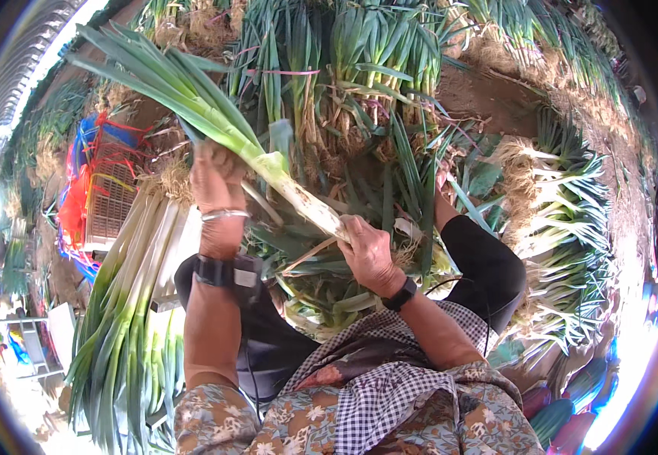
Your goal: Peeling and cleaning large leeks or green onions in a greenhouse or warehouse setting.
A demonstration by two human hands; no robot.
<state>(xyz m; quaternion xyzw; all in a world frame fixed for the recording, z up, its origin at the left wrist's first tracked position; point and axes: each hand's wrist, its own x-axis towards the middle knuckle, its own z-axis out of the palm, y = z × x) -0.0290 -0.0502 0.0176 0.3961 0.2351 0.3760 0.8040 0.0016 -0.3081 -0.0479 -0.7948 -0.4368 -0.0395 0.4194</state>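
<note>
A long leek (223, 125) lies slantwise in front of me, its green leaves up to the left and its pale, brown-stained stalk down to the right. My right hand (371, 254) is closed round the stalk's lower end. Against the leafy part is my left hand (219, 182), smeared by motion, its fingers partly behind the leaves. A blurred strip of leaf (280, 138) sticks up beside the stalk's middle. Left of my left forearm is a heap of leeks with clean white stalks (128, 288). Loose leaves and peelings (336, 292) cover the ground between my legs.
Tied bunches of rooted leeks (306, 68) stand ahead. More leeks (560, 250) lie stacked at the right, roots toward me. A brown basket (113, 189) with red and blue netting (75, 205) is at the far left. A white metal frame (33, 341) stands lower left.
</note>
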